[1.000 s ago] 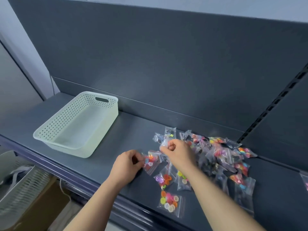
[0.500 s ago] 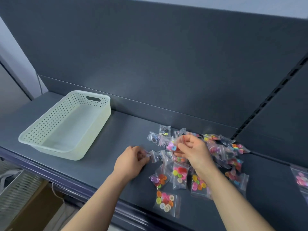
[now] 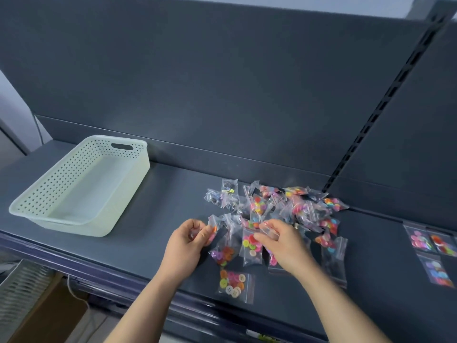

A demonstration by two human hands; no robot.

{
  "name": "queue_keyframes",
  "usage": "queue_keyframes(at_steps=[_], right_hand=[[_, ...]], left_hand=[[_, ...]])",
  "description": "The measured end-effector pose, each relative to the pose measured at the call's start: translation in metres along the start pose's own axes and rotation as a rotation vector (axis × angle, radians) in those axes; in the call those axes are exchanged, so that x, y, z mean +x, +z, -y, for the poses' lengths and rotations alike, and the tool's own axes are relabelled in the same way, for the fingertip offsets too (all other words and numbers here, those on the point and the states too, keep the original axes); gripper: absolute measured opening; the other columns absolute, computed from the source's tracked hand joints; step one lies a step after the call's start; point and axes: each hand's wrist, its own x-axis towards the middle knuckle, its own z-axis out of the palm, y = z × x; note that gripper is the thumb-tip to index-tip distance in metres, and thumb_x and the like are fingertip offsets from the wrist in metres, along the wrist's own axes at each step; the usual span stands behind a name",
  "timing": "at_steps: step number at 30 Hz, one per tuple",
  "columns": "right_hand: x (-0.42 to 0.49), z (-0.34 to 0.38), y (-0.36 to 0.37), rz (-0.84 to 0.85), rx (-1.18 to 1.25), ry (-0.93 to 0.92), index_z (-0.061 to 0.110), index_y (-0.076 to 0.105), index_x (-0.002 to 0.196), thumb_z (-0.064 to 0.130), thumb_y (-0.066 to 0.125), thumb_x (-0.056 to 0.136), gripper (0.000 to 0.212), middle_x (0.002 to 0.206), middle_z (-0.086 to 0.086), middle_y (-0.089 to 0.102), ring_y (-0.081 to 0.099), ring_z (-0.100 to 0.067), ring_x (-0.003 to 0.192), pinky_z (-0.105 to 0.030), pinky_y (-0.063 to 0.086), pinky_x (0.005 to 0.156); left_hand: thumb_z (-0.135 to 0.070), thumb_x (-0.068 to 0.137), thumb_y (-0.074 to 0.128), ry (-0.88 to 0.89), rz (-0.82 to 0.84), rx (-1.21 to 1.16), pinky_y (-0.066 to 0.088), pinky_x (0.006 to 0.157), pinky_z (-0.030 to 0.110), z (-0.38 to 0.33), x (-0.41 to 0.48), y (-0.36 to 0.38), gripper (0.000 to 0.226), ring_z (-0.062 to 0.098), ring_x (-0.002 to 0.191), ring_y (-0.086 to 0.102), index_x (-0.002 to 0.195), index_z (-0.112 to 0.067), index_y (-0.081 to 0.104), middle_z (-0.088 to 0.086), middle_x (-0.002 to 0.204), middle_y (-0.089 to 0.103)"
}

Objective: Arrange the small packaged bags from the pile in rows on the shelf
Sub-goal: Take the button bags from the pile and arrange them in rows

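A pile of small clear bags filled with coloured buttons lies on the dark grey shelf. My left hand pinches a small bag at the pile's left edge. My right hand holds a clear bag over the front of the pile. One bag of yellow, orange and white buttons lies alone near the shelf's front edge. Three bags lie flat side by side at the far right.
A pale perforated plastic basket stands on the shelf to the left, with nothing inside. The shelf's back panel rises behind the pile, with a slotted upright at the right. Below the shelf's front edge are a box and a grille.
My right hand has come down from the middle of the pile to its front, holding a bag. My left hand stays at the pile's left edge. The view shifted right, showing the flat bags.
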Motion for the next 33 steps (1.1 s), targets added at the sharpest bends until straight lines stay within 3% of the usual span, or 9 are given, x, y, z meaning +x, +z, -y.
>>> queue_keyframes(at_steps=[3, 10, 14, 17, 20, 24, 29, 32, 33], right_hand=[[0.001, -0.001, 0.003, -0.011, -0.032, 0.018, 0.023, 0.06, 0.12, 0.039, 0.075, 0.078, 0.048, 0.114, 0.011, 0.061, 0.058, -0.009, 0.098, -0.025, 0.044, 0.075], [-0.002, 0.002, 0.007, -0.077, -0.097, -0.035, 0.018, 0.065, 0.076, 0.032, 0.071, 0.082, 0.016, 0.064, 0.004, 0.06, 0.048, -0.009, 0.053, -0.025, 0.035, 0.051], [-0.009, 0.002, -0.003, -0.1, 0.105, -0.034, 0.019, 0.064, 0.071, 0.026, 0.069, 0.083, 0.014, 0.078, 0.002, 0.064, 0.057, -0.009, 0.073, -0.027, 0.042, 0.065], [-0.018, 0.002, -0.017, -0.157, 0.271, -0.014, 0.02, 0.065, 0.077, 0.025, 0.067, 0.086, 0.011, 0.086, 0.007, 0.069, 0.06, -0.004, 0.086, -0.026, 0.046, 0.074], [-0.032, -0.002, -0.034, -0.209, 0.396, 0.025, 0.022, 0.065, 0.081, 0.026, 0.067, 0.086, 0.007, 0.084, 0.008, 0.07, 0.064, -0.012, 0.077, -0.026, 0.049, 0.066], [-0.051, -0.013, -0.06, -0.262, 0.579, 0.08, 0.021, 0.065, 0.103, 0.022, 0.071, 0.084, 0.02, 0.098, 0.007, 0.071, 0.067, -0.011, 0.091, -0.02, 0.047, 0.06], [-0.082, -0.037, -0.097, -0.316, 0.658, 0.079, 0.021, 0.065, 0.093, 0.014, 0.072, 0.083, 0.015, 0.092, 0.001, 0.075, 0.065, -0.011, 0.075, -0.024, 0.044, 0.059], [-0.101, -0.062, -0.121, -0.351, 0.676, 0.08, 0.018, 0.065, 0.088, 0.01, 0.071, 0.082, 0.012, 0.083, -0.006, 0.072, 0.057, -0.01, 0.062, -0.023, 0.04, 0.053], [-0.108, -0.072, -0.129, -0.361, 0.676, 0.086, 0.017, 0.065, 0.088, 0.009, 0.071, 0.082, 0.011, 0.08, -0.007, 0.07, 0.055, -0.009, 0.061, -0.023, 0.04, 0.052]], left_hand=[[-0.021, 0.088, 0.067, -0.011, -0.018, -0.007, 0.042, 0.062, 0.013, 0.0, -0.007, -0.001, 0.021, -0.003, 0.055, 0.056, 0.078, -0.004, 0.06, -0.013, 0.058, 0.065], [-0.029, 0.088, 0.066, -0.019, -0.041, -0.004, 0.043, 0.065, 0.023, -0.001, -0.016, -0.006, 0.023, 0.002, 0.057, 0.054, 0.077, -0.009, 0.06, -0.008, 0.063, 0.065], [-0.028, 0.092, 0.06, -0.036, -0.018, -0.104, 0.045, 0.059, 0.025, -0.005, -0.016, -0.004, 0.028, 0.009, 0.056, 0.048, 0.083, -0.002, 0.055, -0.009, 0.06, 0.057], [-0.025, 0.093, 0.057, -0.066, 0.016, -0.23, 0.057, 0.068, 0.029, -0.009, -0.015, 0.001, 0.029, 0.017, 0.074, 0.068, 0.089, 0.003, 0.054, 0.0, 0.072, 0.065], [-0.02, 0.095, 0.054, -0.069, 0.071, -0.334, 0.059, 0.067, 0.029, -0.021, -0.014, 0.013, 0.025, 0.022, 0.088, 0.072, 0.085, 0.002, 0.049, 0.01, 0.087, 0.068], [-0.007, 0.094, 0.055, -0.063, 0.162, -0.386, 0.057, 0.076, 0.037, -0.043, -0.018, 0.041, 0.019, 0.021, 0.091, 0.072, 0.079, -0.01, 0.044, 0.012, 0.092, 0.071], [0.003, 0.091, 0.05, -0.042, 0.392, -0.328, 0.044, 0.058, 0.022, -0.069, -0.033, 0.099, 0.023, 0.01, 0.058, 0.05, 0.102, -0.016, 0.058, 0.004, 0.076, 0.058], [-0.022, 0.087, 0.066, -0.004, 0.54, -0.243, 0.037, 0.05, 0.02, -0.087, -0.052, 0.144, 0.008, 0.01, 0.05, 0.04, 0.091, -0.015, 0.067, -0.002, 0.061, 0.047], [-0.032, 0.08, 0.072, 0.012, 0.589, -0.217, 0.036, 0.048, 0.019, -0.092, -0.059, 0.16, 0.019, 0.01, 0.048, 0.039, 0.085, -0.015, 0.068, -0.004, 0.057, 0.047]])
